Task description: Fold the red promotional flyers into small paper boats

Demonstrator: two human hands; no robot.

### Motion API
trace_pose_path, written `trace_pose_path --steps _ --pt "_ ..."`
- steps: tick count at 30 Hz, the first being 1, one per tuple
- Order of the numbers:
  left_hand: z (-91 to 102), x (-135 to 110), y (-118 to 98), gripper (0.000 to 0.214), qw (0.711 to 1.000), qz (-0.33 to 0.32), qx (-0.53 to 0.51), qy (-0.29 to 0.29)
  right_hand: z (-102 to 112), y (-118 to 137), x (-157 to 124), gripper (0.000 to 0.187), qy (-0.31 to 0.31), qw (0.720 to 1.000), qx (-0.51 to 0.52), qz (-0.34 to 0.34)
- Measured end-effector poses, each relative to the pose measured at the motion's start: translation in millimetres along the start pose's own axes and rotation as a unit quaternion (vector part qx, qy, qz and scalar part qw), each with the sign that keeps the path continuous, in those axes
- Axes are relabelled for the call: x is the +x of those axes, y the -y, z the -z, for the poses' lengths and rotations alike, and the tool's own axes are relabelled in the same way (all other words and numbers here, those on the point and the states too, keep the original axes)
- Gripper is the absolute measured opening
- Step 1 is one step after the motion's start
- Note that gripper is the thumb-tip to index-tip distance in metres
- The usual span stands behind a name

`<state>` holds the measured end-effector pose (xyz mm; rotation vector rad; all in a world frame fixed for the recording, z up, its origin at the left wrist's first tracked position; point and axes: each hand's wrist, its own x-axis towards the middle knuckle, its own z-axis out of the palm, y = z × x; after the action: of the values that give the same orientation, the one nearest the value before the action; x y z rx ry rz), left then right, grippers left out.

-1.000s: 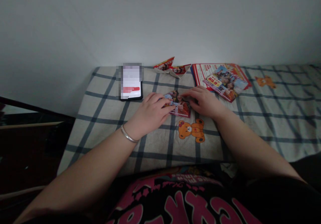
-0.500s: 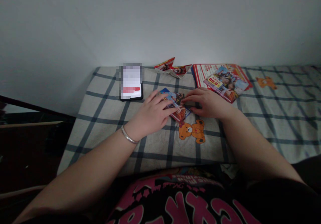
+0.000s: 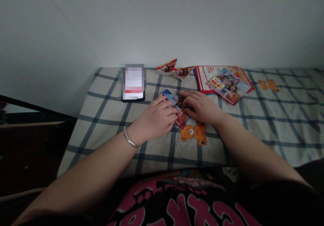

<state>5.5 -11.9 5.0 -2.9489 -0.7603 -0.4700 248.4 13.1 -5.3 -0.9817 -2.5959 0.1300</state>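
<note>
A colourful printed leaflet (image 3: 181,119), partly covered by both hands, lies on the checked cloth (image 3: 106,124). It looks folded small, with a blue corner at the far left. My left hand (image 3: 158,118) rests flat on its left part, fingers spread and pointing right. Over the leaflet's right edge, my right hand (image 3: 199,106) is bent, with fingers curled and the thumb close to the index finger. Its fingertips touch the paper and are partly hidden. A printed teddy bear (image 3: 193,134) shows on the cloth just below the leaflet.
A phone (image 3: 134,81) with a lit, blurred screen lies at the far left. Against the wall stand zigzag-folded red leaflets (image 3: 174,70). Right of them is a flat stack of red and white leaflets (image 3: 202,77), with another leaflet (image 3: 230,87) lying askew on top.
My right hand has moved left over the leaflet's right edge, and its fingers have curled in. My left hand stays on the paper, nearly unmoved.
</note>
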Motion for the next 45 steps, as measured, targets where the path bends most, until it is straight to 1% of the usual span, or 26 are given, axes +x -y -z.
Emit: trace_pose_path --steps 3,5,7,10,11,12,15,16,19,23,26,30,34,38,41,45 --pt "0.6 -1 1 0.019 1.0 0.013 -0.009 0.009 0 -1 0 0.025 0.004 1.0 0.026 -0.005" --pt "1.1 0 0 0.023 0.999 0.02 -0.017 0.019 2 0 0 0.035 0.007 1.0 0.017 -0.01" --pt "1.5 0 -1 0.034 0.999 0.025 -0.02 0.033 3 2 0 0.042 0.011 1.0 -0.006 -0.016" --pt "1.8 1 -3 0.052 0.998 0.032 -0.016 0.047 5 5 0 0.047 0.017 0.999 -0.031 -0.029" --pt "1.9 1 -3 0.053 0.998 0.037 -0.014 0.045 6 5 -1 0.047 0.018 0.999 -0.034 -0.031" --pt "2.2 1 -4 0.05 0.998 0.045 -0.012 0.038 6 5 -1 0.047 0.02 0.999 -0.035 -0.033" --pt "4.1 0 -7 0.028 0.996 0.085 0.0 0.0 9 5 -2 0.048 0.025 0.999 -0.036 -0.033" --pt "5.0 0 -8 0.024 0.995 0.096 0.004 -0.01 10 5 -2 0.048 0.027 0.998 -0.038 -0.033" --pt "7.1 -2 -9 0.028 0.993 0.112 0.012 -0.019 13 6 -2 0.046 0.037 0.997 -0.053 -0.035" --pt "7.8 -3 -9 0.039 0.993 0.113 0.02 0.0 12 6 -3 0.036 0.039 0.997 -0.064 -0.025" --pt "8.0 -2 -10 0.045 0.992 0.125 0.028 0.013 8 4 -3 0.032 0.03 0.998 -0.049 -0.009" --pt "9.0 -2 -12 0.032 0.988 0.15 0.034 0.013 4 4 -2 0.031 0.025 0.999 -0.021 -0.001" --pt "6.7 -4 -10 0.022 0.987 0.163 0.01 -0.002 6 8 -1 0.03 0.019 0.999 -0.046 -0.004" --pt "-2.5 -7 -2 0.026 0.978 0.207 0.005 -0.029 7 13 1 0.036 0.027 0.997 -0.077 0.001" --pt "-8.7 -7 6 0.028 0.981 0.192 -0.013 -0.027 4 15 3 0.039 0.034 0.997 -0.073 0.004" --pt "-13.1 -5 12 0.027 0.981 0.187 -0.041 -0.039 -2 14 3 0.041 0.022 0.999 -0.044 0.006"
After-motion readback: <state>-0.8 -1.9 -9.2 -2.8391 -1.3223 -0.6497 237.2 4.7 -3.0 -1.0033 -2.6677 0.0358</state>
